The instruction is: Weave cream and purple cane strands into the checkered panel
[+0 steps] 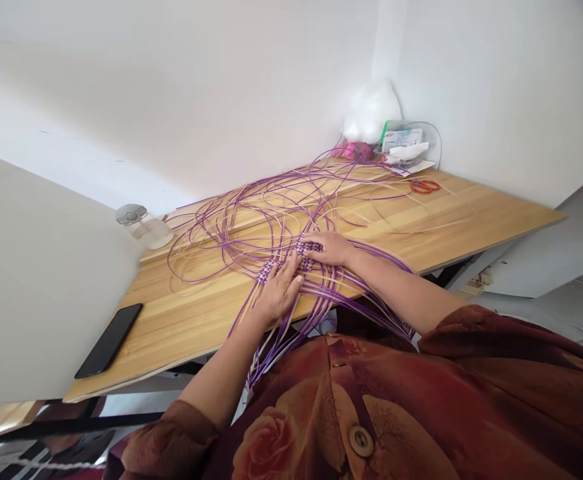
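Note:
A small woven patch of purple and cream strips (pixel 305 257) lies near the front edge of the wooden table (pixel 451 220). Long loose purple and cream strips (pixel 251 220) loop out from it across the tabletop and hang over the front edge. My left hand (pixel 279 290) lies flat on the strips just in front of the patch, fingers spread. My right hand (pixel 329 248) presses its fingers on the right side of the patch. Neither hand lifts anything.
A black phone (pixel 110 339) lies at the table's left front. A clear spray bottle (pixel 144 225) stands at the left back. Orange scissors (pixel 424 186), a white plastic bag (pixel 371 112) and packets (pixel 402 145) sit in the far corner by the wall.

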The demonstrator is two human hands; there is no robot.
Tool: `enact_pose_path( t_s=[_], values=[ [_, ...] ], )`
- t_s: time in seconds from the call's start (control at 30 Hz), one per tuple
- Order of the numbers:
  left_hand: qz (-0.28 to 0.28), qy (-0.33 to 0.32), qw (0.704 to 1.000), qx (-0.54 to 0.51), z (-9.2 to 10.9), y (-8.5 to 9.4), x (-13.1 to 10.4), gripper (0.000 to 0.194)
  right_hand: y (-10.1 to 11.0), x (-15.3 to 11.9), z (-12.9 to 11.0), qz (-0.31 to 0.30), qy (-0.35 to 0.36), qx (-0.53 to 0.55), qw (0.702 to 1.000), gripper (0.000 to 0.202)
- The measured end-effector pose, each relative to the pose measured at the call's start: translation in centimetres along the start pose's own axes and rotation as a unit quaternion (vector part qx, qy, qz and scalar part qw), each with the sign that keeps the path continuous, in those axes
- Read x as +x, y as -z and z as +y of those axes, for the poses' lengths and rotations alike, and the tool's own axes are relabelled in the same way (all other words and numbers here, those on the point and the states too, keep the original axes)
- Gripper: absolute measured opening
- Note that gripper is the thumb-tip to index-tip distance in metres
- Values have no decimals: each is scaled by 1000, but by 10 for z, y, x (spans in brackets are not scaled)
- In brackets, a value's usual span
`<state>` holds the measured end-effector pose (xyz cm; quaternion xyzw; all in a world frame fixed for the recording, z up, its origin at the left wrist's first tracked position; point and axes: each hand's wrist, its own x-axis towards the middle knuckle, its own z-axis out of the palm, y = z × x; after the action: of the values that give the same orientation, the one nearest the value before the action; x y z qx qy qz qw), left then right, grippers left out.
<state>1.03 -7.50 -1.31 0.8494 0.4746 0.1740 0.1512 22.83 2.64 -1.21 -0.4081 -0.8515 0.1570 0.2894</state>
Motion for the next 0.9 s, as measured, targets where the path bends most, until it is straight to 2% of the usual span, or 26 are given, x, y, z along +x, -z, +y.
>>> enact_pose_path(
  t_s=[0.13,0.3,0.43,0.57,0.7,0.8,0.9],
  values=[
    [67,3,987,-148,-2,4,-3,70,1,3,0,-65,17,-73,995,57],
    [107,30,968,-227,-5,4,-2,72,1,5,3,-113,9,-131,985,61],
    [94,9,971,-218,-11,1,1,67,4,11,-4,-151,-16,-156,976,60],
    [71,-16,988,-136,-12,2,2,73,7,21,-19,-198,-57,-171,963,62],
    [82,-24,990,-111,-12,1,1,81,1,21,-36,-225,-106,-177,952,79],
    [138,-8,976,-166,-16,-4,-1,63,-8,19,-46,-218,-158,-180,946,89],
    [220,51,954,-199,-20,-7,-9,37,-13,20,-54,-221,-195,-175,940,93]
  ],
)
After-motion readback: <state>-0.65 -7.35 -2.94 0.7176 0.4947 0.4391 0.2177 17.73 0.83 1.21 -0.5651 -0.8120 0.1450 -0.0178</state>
